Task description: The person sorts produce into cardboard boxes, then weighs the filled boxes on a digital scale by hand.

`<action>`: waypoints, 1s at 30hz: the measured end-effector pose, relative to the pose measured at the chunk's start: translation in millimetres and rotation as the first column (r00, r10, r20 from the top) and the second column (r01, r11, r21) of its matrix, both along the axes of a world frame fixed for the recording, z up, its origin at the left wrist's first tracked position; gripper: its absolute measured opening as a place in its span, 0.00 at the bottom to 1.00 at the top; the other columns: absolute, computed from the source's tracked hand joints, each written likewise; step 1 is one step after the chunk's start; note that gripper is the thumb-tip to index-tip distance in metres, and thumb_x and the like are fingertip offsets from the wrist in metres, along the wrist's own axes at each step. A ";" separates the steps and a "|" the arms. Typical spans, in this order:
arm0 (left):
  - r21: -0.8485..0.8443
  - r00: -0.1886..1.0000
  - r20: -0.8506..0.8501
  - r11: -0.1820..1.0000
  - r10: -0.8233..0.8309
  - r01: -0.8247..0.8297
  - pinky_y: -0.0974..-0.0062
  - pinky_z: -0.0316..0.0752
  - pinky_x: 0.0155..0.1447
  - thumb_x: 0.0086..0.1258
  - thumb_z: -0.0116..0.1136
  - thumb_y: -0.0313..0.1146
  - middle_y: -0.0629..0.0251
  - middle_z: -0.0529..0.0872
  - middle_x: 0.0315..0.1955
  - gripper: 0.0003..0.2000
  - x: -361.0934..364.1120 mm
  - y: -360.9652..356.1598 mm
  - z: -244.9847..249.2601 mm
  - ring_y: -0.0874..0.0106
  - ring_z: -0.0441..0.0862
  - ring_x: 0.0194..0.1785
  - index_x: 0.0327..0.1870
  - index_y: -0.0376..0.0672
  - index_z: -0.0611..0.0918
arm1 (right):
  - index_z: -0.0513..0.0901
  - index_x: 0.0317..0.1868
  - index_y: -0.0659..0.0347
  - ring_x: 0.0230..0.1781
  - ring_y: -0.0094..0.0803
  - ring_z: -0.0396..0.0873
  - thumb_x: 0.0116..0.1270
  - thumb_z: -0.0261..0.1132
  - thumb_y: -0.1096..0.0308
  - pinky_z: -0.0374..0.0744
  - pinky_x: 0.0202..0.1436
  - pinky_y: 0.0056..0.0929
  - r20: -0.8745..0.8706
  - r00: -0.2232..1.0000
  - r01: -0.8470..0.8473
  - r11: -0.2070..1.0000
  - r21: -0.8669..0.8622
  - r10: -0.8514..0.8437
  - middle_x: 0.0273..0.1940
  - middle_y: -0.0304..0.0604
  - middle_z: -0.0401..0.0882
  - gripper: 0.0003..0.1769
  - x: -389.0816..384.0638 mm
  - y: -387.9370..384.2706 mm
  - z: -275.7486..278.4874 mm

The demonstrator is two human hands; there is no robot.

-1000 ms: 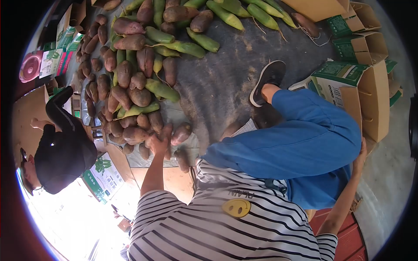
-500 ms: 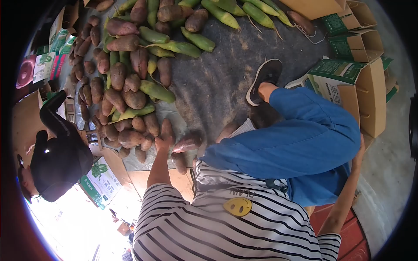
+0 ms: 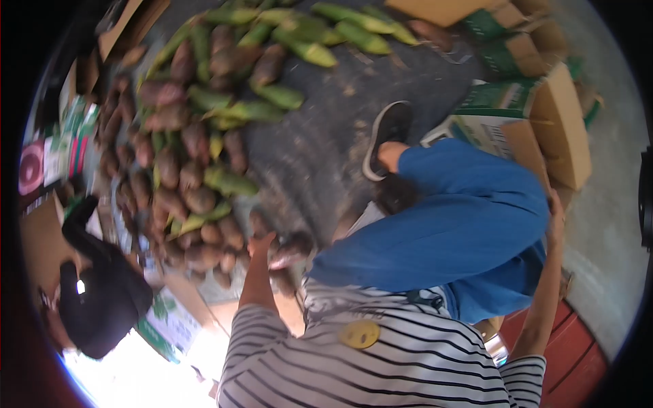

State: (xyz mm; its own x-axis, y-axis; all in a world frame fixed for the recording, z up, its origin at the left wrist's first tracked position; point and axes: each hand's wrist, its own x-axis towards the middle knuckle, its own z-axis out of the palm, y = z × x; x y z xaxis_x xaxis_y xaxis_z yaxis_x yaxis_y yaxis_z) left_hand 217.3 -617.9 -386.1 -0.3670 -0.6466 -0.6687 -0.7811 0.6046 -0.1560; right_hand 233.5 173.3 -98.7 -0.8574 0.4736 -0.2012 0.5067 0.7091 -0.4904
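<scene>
My left hand [image 3: 262,245] reaches out to the near edge of a heap of reddish-brown sweet potatoes [image 3: 197,197] lying on a dark mat [image 3: 313,156]. Its fingers touch one sweet potato [image 3: 292,249] lying just to its right, and another lies just beyond the fingertips. Blur hides whether the fingers grip anything. My right hand [image 3: 556,207] rests flat against the outer side of my blue trouser leg [image 3: 462,224], holding nothing, next to a cardboard box [image 3: 544,129].
Green corn cobs [image 3: 299,41] lie mixed into the heap and along its far side. More open cardboard boxes [image 3: 517,41] stand at the far right. A person in black [image 3: 102,299] crouches at the lower left beside printed boxes [image 3: 170,319]. My shoe [image 3: 384,136] rests on the mat.
The view has swung and blurred, so the heap sits lower and further left. My left hand stays at the heap's near edge, and the sweet potato beside it has rolled closer to me.
</scene>
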 end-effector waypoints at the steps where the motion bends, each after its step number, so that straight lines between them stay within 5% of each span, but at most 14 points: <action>1: 0.036 0.995 -0.095 0.999 0.028 -0.025 0.62 0.69 0.67 0.35 0.77 0.58 0.42 0.74 0.60 0.55 5.0 0.9 -15.8 0.54 0.73 0.64 0.64 0.29 0.68 | 0.76 0.54 0.65 0.49 0.27 0.76 0.68 0.61 0.76 0.73 0.54 0.24 -0.004 1.000 0.004 1.000 0.004 -0.004 0.47 0.41 0.79 0.15 0.3 0.3 0.4; 4: 0.253 0.962 -0.101 0.942 0.253 -0.221 0.64 0.72 0.62 0.38 0.76 0.56 0.47 0.76 0.58 0.51 -14.3 24.9 -25.6 0.56 0.76 0.60 0.62 0.28 0.70 | 0.77 0.52 0.65 0.47 0.30 0.77 0.65 0.64 0.76 0.74 0.51 0.25 0.002 0.998 -0.062 0.996 0.070 0.062 0.45 0.44 0.78 0.15 -8.2 -9.6 6.6; 7: 0.570 0.881 -0.028 0.732 0.473 -0.374 0.67 0.73 0.59 0.46 0.75 0.50 0.51 0.77 0.55 0.44 -61.5 106.5 48.6 0.59 0.78 0.56 0.62 0.30 0.70 | 0.78 0.48 0.63 0.45 0.40 0.78 0.63 0.65 0.74 0.75 0.49 0.30 -0.017 0.996 -0.091 0.992 0.083 0.093 0.42 0.47 0.77 0.13 -9.9 -14.0 12.6; 12: 0.860 0.836 -0.390 0.478 0.387 0.181 0.69 0.67 0.64 0.58 0.70 0.34 0.56 0.75 0.56 0.34 -132.6 219.3 107.9 0.65 0.73 0.59 0.64 0.34 0.66 | 0.77 0.47 0.59 0.46 0.49 0.76 0.61 0.64 0.71 0.76 0.48 0.39 -0.008 0.990 -0.139 0.970 0.201 0.143 0.42 0.48 0.77 0.13 -16.0 -21.8 22.9; 15: 0.697 0.627 -0.717 0.291 0.304 0.656 0.68 0.62 0.67 0.56 0.70 0.30 0.56 0.70 0.59 0.36 -193.1 326.1 206.1 0.66 0.70 0.61 0.65 0.35 0.63 | 0.77 0.45 0.56 0.46 0.48 0.77 0.62 0.63 0.70 0.76 0.48 0.41 0.020 0.988 -0.155 0.956 0.247 0.155 0.41 0.45 0.77 0.11 -11.1 -15.2 16.5; 19: 0.333 0.296 -0.859 0.016 0.418 0.943 0.63 0.68 0.67 0.46 0.76 0.29 0.54 0.70 0.60 0.45 -222.4 458.2 321.7 0.61 0.71 0.64 0.66 0.36 0.61 | 0.76 0.44 0.55 0.47 0.45 0.77 0.61 0.63 0.67 0.77 0.47 0.43 0.014 0.989 -0.147 0.962 0.229 0.147 0.41 0.44 0.78 0.11 -8.8 -13.2 18.1; 24: -0.039 -0.018 -0.973 -0.088 0.228 0.995 0.68 0.69 0.64 0.44 0.78 0.32 0.54 0.73 0.58 0.41 -223.7 576.5 362.8 0.65 0.71 0.64 0.62 0.35 0.67 | 0.76 0.43 0.55 0.46 0.45 0.77 0.60 0.64 0.67 0.76 0.46 0.43 -0.024 0.986 -0.155 0.965 0.213 0.164 0.39 0.44 0.77 0.11 -2.0 -7.5 12.7; 25: -0.077 -0.062 -0.993 -0.153 0.105 0.985 0.66 0.68 0.64 0.48 0.75 0.31 0.51 0.73 0.59 0.39 -220.4 588.6 366.9 0.59 0.71 0.64 0.63 0.35 0.67 | 0.76 0.43 0.55 0.45 0.45 0.78 0.60 0.64 0.67 0.76 0.46 0.43 -0.041 0.983 -0.168 0.962 0.214 0.181 0.38 0.44 0.76 0.11 -1.6 -6.3 11.9; 28: -0.452 -0.496 -0.844 -0.226 -0.205 0.863 0.62 0.66 0.65 0.54 0.72 0.30 0.48 0.72 0.60 0.35 -221.8 597.2 350.7 0.53 0.70 0.64 0.62 0.34 0.67 | 0.76 0.43 0.56 0.45 0.46 0.78 0.60 0.64 0.67 0.76 0.46 0.43 0.017 0.975 -0.222 0.951 0.216 0.223 0.38 0.45 0.77 0.11 -0.7 -3.8 12.3; 30: -0.352 -0.394 -0.893 -0.208 -0.217 0.913 0.62 0.63 0.68 0.60 0.68 0.31 0.49 0.72 0.60 0.30 -211.1 588.9 360.7 0.54 0.69 0.65 0.62 0.34 0.69 | 0.77 0.43 0.56 0.45 0.47 0.78 0.60 0.64 0.67 0.76 0.46 0.44 -0.007 0.978 -0.203 0.957 0.206 0.209 0.39 0.46 0.78 0.11 1.8 -3.0 13.8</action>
